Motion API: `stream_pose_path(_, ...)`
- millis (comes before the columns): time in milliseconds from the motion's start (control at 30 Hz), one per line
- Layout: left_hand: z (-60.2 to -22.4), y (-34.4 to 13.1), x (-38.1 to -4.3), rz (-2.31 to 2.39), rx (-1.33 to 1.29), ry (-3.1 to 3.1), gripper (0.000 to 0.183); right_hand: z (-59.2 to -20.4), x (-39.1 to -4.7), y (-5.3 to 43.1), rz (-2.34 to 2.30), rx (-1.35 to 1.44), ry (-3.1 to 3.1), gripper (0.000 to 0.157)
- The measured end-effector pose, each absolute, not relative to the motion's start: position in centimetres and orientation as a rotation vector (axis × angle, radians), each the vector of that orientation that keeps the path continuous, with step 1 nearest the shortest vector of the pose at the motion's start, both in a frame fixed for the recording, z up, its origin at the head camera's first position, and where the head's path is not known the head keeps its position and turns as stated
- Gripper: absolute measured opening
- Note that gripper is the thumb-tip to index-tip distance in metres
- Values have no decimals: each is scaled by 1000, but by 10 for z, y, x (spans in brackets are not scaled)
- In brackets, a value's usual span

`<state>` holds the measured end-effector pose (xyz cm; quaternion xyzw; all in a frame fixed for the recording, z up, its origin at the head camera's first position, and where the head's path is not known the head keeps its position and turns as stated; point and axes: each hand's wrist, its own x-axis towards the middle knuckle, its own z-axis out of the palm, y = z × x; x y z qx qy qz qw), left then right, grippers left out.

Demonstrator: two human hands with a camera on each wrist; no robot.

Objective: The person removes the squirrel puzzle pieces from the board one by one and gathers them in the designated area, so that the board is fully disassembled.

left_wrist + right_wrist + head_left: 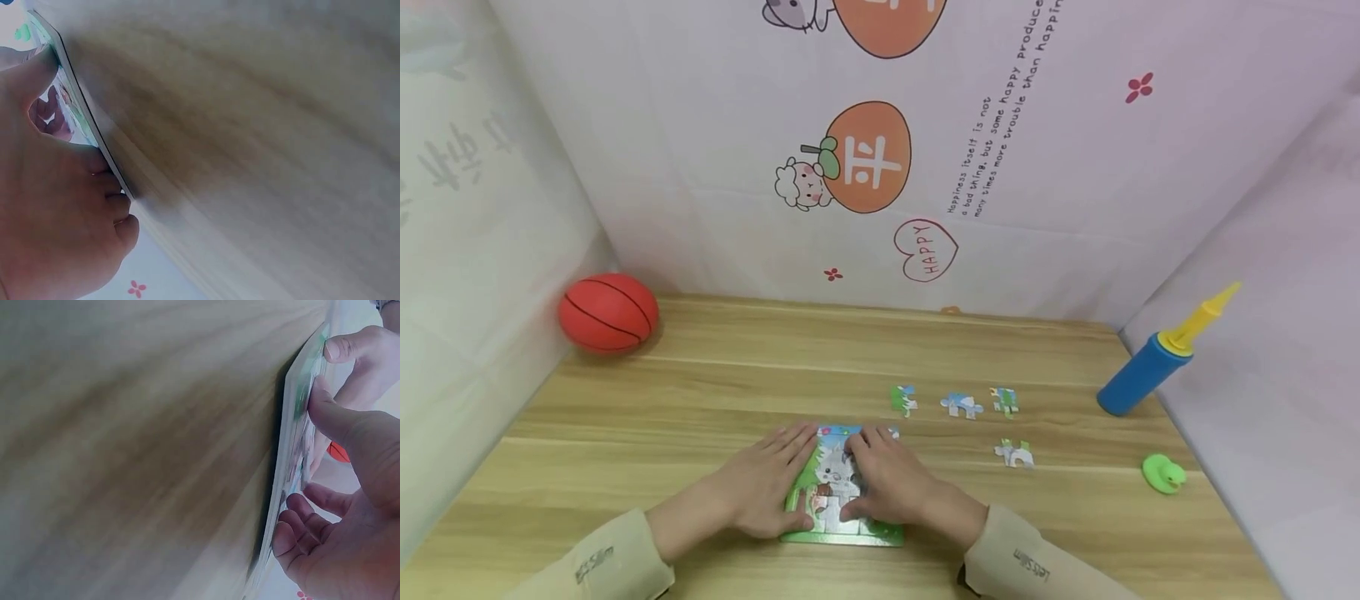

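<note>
A jigsaw puzzle board [842,538] with a green-and-blue border lies on the table, with fitted pieces showing a grey animal [835,468]. My left hand [767,483] rests along its left edge, fingers extended and thumb at the lower left. My right hand [891,483] lies over the right part, its thumb and fingertips spread apart on the pieces and covering much of that side. In the right wrist view, the right thumb [331,415] touches the puzzle's face, while bent fingers [303,528] meet it farther along the edge.
Loose puzzle pieces lie beyond and right of the board: a green one [904,401], a blue-white one [961,406], another green one [1004,402] and a grey-white one [1015,454]. A red ball [608,313], blue-yellow hand pump [1142,375] and green toy duck [1163,474] stand toward the sides.
</note>
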<state>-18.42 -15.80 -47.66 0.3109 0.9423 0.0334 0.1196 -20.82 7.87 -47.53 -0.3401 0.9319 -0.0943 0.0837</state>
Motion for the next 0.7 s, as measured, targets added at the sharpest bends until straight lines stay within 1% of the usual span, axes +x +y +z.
stream_pose_path(233,-469,-156,-182,88,904,2741,106,-475,-205,77,-367,-982,2784,80)
stream_pose_path(333,-469,-156,-182,93,900,2735,105,-474,-204,78,-415,-984,2779,76)
stream_pose_path(400,-468,-156,-182,91,898,2733,105,-474,-203,78,-480,-1007,2774,67)
stream_pose_path(600,-467,-155,-182,84,891,2723,106,-471,-200,82,-797,-1107,2681,24)
stream_pose_path(700,-468,-155,-182,85,887,2725,107,-466,-199,91,-959,-1066,2622,16)
